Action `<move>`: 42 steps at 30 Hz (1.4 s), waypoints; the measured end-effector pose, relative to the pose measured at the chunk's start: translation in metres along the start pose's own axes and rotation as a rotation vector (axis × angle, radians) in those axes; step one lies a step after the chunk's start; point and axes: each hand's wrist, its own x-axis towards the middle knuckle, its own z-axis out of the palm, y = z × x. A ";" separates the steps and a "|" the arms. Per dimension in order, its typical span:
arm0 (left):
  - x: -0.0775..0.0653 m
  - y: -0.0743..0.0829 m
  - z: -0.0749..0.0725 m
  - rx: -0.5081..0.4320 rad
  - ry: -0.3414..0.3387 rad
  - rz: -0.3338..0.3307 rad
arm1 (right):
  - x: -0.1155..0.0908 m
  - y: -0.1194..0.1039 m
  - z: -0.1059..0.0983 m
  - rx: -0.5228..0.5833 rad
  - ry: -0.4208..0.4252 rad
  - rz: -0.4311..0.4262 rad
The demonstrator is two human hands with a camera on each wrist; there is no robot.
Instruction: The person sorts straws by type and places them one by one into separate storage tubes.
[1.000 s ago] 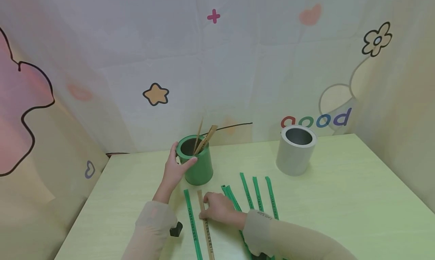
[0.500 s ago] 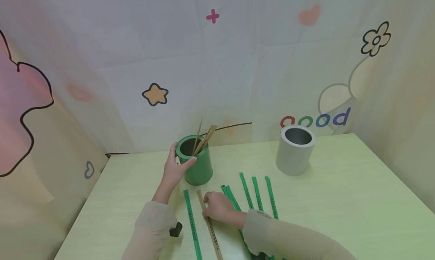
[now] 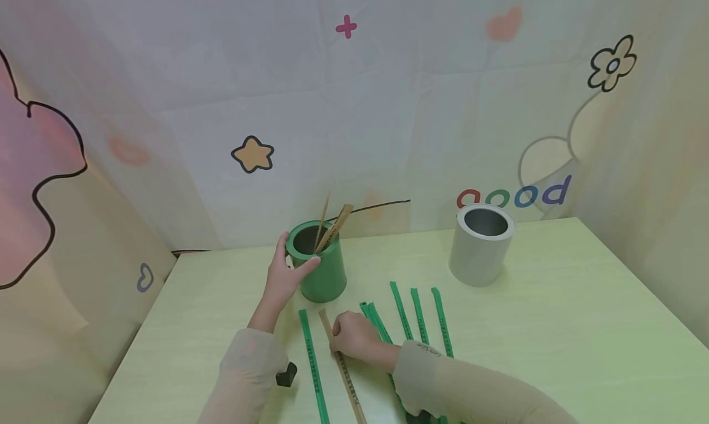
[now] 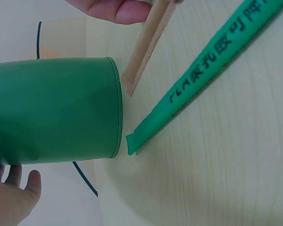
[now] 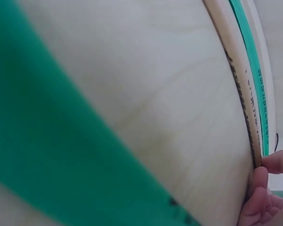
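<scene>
My left hand (image 3: 284, 279) grips the green can (image 3: 325, 281) by its rim, with the thumb in front and fingers at the far left side. Several brown wrapped straws (image 3: 336, 227) lean in that can. With my right hand (image 3: 357, 336) I pinch a brown paper-wrapped straw (image 3: 350, 384) that lies before the can. In the left wrist view, this brown straw (image 4: 148, 44) has its end close to the can's base (image 4: 114, 108). In the right wrist view, the thumb and fingers (image 5: 259, 181) meet at the brown straw (image 5: 240, 70).
Left of the brown straw lies a green wrapped straw (image 3: 314, 368). Several more green straws (image 3: 419, 316) lie to the right, partly beneath the right forearm. A white can (image 3: 480, 252) stands at the back right of the table (image 3: 576, 313). A printed curtain (image 3: 376, 122) hangs behind.
The brown straw's near end has swung right, so it lies more slanted, and my right fingers have shifted slightly right along with it. My left hand and the green can stay put.
</scene>
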 end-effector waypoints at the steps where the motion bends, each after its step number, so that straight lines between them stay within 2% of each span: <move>1: 0.000 0.000 0.000 0.000 0.000 -0.001 | 0.000 0.000 0.000 0.003 0.001 0.001; 8: -0.001 0.001 0.000 -0.005 -0.004 -0.003 | -0.001 0.002 0.000 0.021 0.000 -0.013; 18: -0.001 0.000 -0.001 0.006 -0.005 -0.020 | -0.007 0.005 -0.003 0.056 -0.008 -0.104; 32: -0.001 0.003 -0.002 0.009 -0.016 -0.007 | -0.011 0.000 -0.002 0.076 -0.008 -0.060; 42: 0.000 0.002 -0.001 0.012 -0.013 0.003 | -0.010 0.001 -0.001 0.078 0.016 -0.066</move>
